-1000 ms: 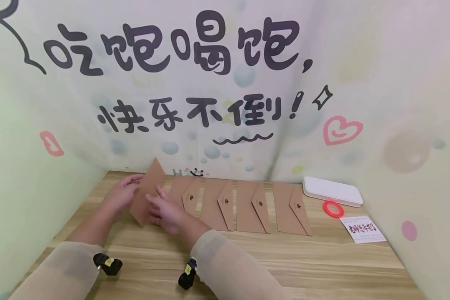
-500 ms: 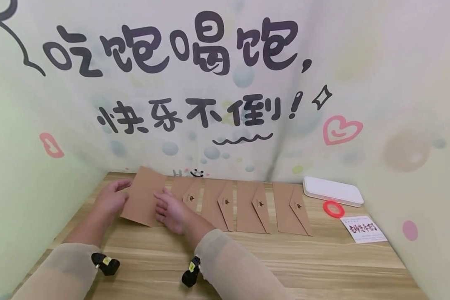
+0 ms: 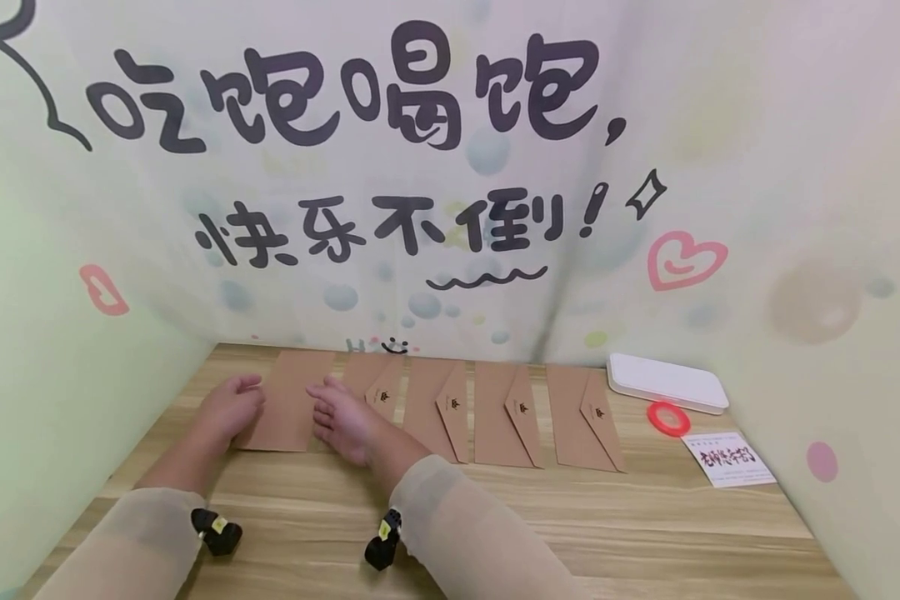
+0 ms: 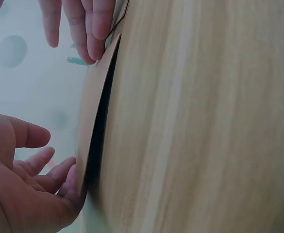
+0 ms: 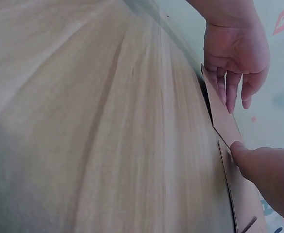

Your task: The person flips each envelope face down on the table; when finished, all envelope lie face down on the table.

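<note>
Two hands (image 3: 228, 408) (image 3: 343, 423), fingers relaxed, flank a thin, rectangular, slightly tilted brown-paper envelope (image 3: 288, 404) over the wood-grained table (image 3: 300, 517).

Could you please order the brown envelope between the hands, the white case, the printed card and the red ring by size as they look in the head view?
Largest: brown envelope
Middle: white case and printed card, too close in area to rank surely, though the case looks longer
Smallest: red ring

A brown envelope (image 5: 222, 119) is slanting, its far end off the desk (image 5: 117, 126); the left hand (image 5: 236, 56) is hanging at that end, the right hand (image 5: 268, 162) is showing at its near end, beside a second envelope (image 5: 239, 194).
</note>
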A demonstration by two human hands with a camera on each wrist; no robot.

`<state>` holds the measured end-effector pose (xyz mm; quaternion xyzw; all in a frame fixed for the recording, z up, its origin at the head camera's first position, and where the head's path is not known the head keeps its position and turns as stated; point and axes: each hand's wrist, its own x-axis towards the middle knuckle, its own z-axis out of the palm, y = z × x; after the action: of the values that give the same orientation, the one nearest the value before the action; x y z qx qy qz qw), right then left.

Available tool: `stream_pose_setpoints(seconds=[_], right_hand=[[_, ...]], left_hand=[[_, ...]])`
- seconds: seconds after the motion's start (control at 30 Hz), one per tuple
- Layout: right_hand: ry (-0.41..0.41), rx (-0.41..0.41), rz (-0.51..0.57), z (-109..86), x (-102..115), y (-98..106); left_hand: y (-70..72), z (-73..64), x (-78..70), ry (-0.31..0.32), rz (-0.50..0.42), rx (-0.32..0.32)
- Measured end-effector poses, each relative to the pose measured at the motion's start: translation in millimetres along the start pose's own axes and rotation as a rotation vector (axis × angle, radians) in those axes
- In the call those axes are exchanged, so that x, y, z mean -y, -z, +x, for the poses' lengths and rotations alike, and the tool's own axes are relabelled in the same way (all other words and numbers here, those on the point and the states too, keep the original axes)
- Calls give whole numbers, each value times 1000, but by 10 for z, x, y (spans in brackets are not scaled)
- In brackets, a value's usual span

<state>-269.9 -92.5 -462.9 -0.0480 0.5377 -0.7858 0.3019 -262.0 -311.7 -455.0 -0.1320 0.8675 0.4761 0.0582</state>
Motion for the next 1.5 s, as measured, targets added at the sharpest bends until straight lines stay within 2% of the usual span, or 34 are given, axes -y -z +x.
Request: stream_pose_setpoints(seconds=[0.27, 0.4, 0.53, 0.63, 0.77, 0.97, 1.23, 1.5], right_hand=[[37, 26, 0, -39, 42, 64], [84, 35, -46, -129, 112, 187], [143, -5, -145, -263, 219, 326], [180, -34, -206, -346, 297, 443], [193, -52, -219, -404, 378, 612], [194, -94, -205, -454, 443, 855], [173, -97, -177, -471, 384, 998], [127, -94, -156, -493, 304, 1019]], left_hand=[[-85, -49, -138, -19, 12, 4], [-229, -97, -265, -78, -15, -15], [-409, -122, -400, -119, -58, -13], [-537, -118, -496, -115, -109, 18], [-692, -93, -603, -113, -202, 48], [-905, -62, -727, -122, -320, 36], [-1010, -36, -696, -74, -340, 4], [-1040, -27, -646, -49, -362, 18]])
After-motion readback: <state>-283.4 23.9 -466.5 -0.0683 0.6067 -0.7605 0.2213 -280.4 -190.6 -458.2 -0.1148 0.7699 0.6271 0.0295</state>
